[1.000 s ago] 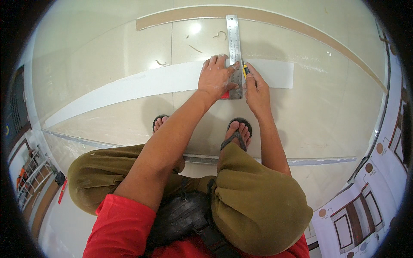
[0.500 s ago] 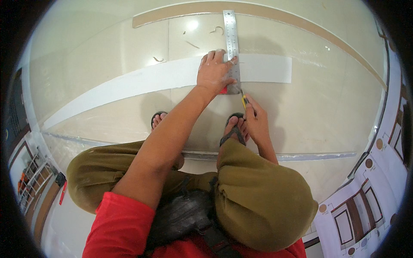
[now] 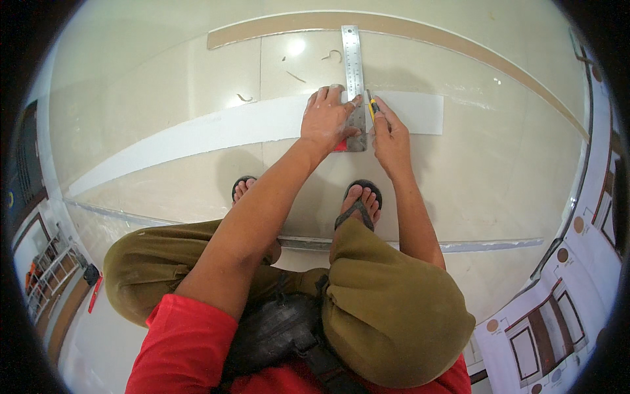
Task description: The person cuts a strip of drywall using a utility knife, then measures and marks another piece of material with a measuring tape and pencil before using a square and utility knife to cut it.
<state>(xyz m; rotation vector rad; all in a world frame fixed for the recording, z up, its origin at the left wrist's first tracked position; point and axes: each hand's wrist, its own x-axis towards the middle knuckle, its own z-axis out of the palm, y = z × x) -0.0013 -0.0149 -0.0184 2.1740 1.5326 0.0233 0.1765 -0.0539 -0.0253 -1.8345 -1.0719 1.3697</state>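
Note:
A long white strip of board (image 3: pixel 216 128) lies across the tiled floor in front of my feet. Across it stands a steel try square (image 3: pixel 352 62), its blade pointing away from me and its stock, partly red, at the strip's near edge. My left hand (image 3: pixel 328 118) presses down on the square and the strip, fingers spread and thumb low on the square. Gripped in my right hand (image 3: pixel 392 138) is a yellow and black utility knife (image 3: pixel 373 108). Its tip is close beside the square's right edge, near the strip's far edge.
Beyond the square lies a long brown strip (image 3: pixel 282 25) with a white edge. Several curled offcuts (image 3: pixel 295 77) are scattered on the floor. A thin grey strip (image 3: pixel 485 244) runs behind my sandalled feet. At the lower right is a printed sheet (image 3: pixel 545 328); a red tool (image 3: pixel 95 294) lies far left.
My right hand has moved away from me with the utility knife, from the strip's near edge to near its far edge. My left hand stays on the try square.

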